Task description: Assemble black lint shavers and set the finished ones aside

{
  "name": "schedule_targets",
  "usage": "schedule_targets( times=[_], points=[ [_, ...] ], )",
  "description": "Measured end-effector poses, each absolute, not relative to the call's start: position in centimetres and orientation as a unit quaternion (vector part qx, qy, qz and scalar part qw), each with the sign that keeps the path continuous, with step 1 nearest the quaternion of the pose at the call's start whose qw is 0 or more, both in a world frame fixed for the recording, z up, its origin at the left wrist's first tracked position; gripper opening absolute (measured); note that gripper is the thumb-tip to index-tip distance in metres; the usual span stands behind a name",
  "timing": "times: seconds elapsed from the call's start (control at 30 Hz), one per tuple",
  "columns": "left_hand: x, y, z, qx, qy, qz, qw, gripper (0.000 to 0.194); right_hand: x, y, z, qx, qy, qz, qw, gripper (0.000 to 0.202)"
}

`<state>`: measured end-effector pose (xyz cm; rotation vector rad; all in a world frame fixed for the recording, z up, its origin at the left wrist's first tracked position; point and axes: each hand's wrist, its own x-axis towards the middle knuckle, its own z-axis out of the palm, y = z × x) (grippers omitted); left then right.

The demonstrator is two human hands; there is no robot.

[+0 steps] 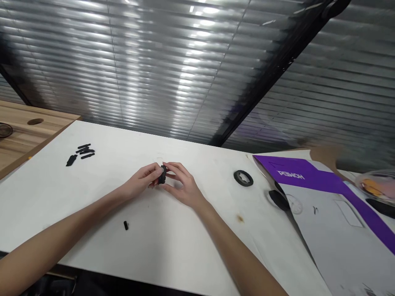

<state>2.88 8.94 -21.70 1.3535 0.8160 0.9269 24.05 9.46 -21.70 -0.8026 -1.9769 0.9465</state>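
Between my two hands, just above the white table [191, 230], is a small black part [162, 175], roughly round with a notched edge. My left hand [147, 176] is closed on it, thumb pressed against its near face. The fingers and thumb of my right hand [182, 184] grip its right side. Fingers cover much of the part, so its exact kind is not clear. A short black cylinder [126, 225] lies on the table nearer to me. To the right lies a flat black ring [236, 177] with a toothed inner opening.
Several thin black pieces [84, 150] lie at the far left, a wider black piece [71, 160] beside them. On the right are a purple and white package [327, 222], a black object [278, 200] and a clear container [378, 185]. Window blinds [154, 65] stand behind the table.
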Motion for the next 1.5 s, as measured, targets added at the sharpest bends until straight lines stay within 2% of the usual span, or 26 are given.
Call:
schedule_targets(
  times=[0.23, 0.57, 0.87, 1.23, 1.37, 1.5],
  points=[
    [3.1, 8.8, -21.6, 0.567, 0.347, 0.409, 0.625, 0.045, 24.0, 9.5, -21.9, -0.329, -0.784, 0.356, 0.387, 0.057],
    [2.9, 8.9, -21.5, 0.499, 0.303, 0.409, 0.701, 0.037, 24.1, 9.5, -21.9, -0.312, -0.797, 0.339, 0.39, 0.058],
    [3.0, 9.0, -21.8, 0.489, 0.296, 0.409, 0.711, 0.04, 24.0, 9.5, -21.9, -0.334, -0.785, 0.359, 0.379, 0.055],
    [2.8, 8.8, -21.8, 0.557, 0.323, 0.388, 0.659, 0.04, 23.8, 9.2, -21.5, -0.34, -0.78, 0.382, 0.361, 0.051],
    [2.7, 8.7, -21.7, 0.618, 0.376, 0.368, 0.584, 0.044, 23.7, 9.5, -21.3, -0.366, -0.742, 0.403, 0.39, 0.052],
    [2.6, 8.3, -21.5, 0.691, 0.398, 0.33, 0.505, 0.033, 23.8, 9.9, -20.9, -0.41, -0.703, 0.413, 0.408, 0.049]
  ],
)
